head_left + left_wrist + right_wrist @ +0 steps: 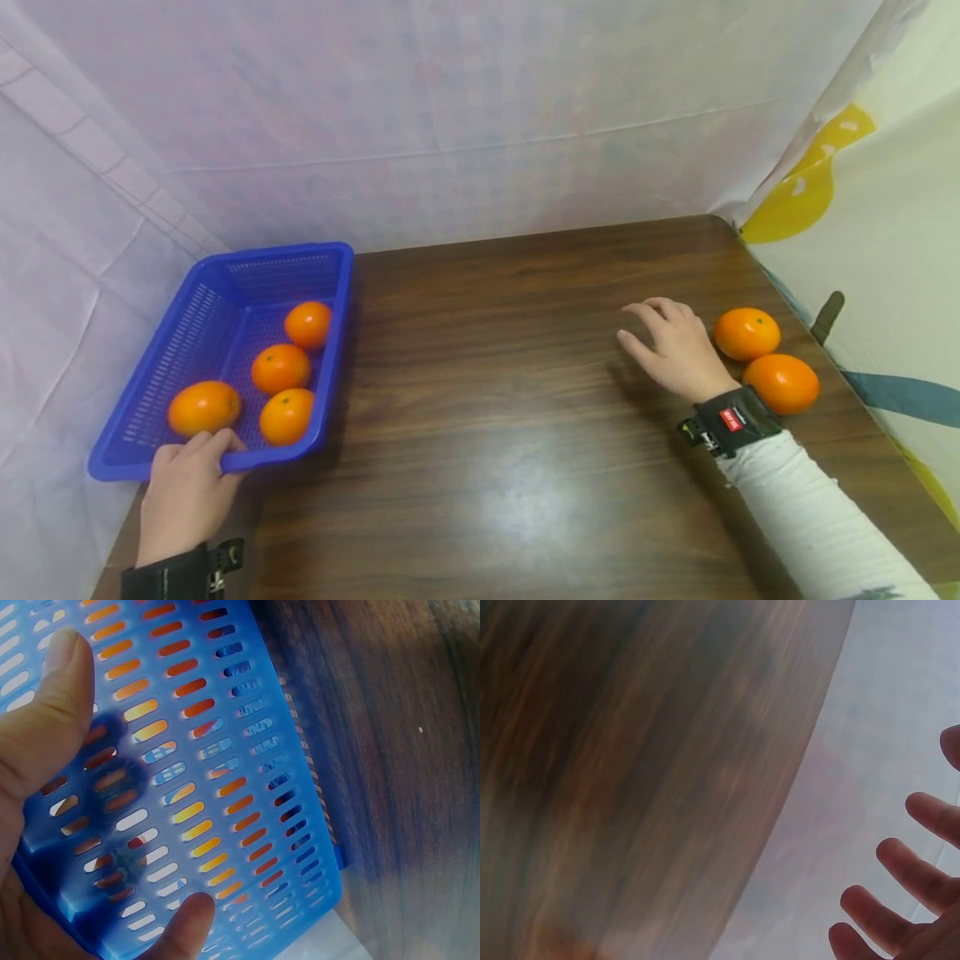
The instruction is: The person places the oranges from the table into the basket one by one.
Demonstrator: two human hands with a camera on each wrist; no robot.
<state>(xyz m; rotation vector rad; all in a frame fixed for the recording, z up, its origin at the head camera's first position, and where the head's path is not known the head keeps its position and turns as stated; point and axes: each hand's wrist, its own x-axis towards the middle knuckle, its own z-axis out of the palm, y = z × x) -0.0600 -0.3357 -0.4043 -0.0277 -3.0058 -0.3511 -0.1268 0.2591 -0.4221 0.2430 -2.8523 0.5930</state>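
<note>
My left hand (189,493) grips the near rim of a blue plastic basket (153,333). In the left wrist view, its thumb (67,690) and a fingertip (193,909) lie by the slotted wall (247,761), with orange showing through. Several oranges (281,369) lie inside, mostly along the right and near sides. Over on the right, my right hand (672,350) hovers over the brown table with loosely bent, spread fingers and nothing held. Two oranges, a farther one (747,333) and a nearer one (782,383), sit touching or nearly so beside its wrist.
The brown wood-grain table (480,367) stretches between the basket and the right hand. Pale cloth (465,125) hangs behind the table and down its left side. A patterned cloth (900,300) borders the right edge.
</note>
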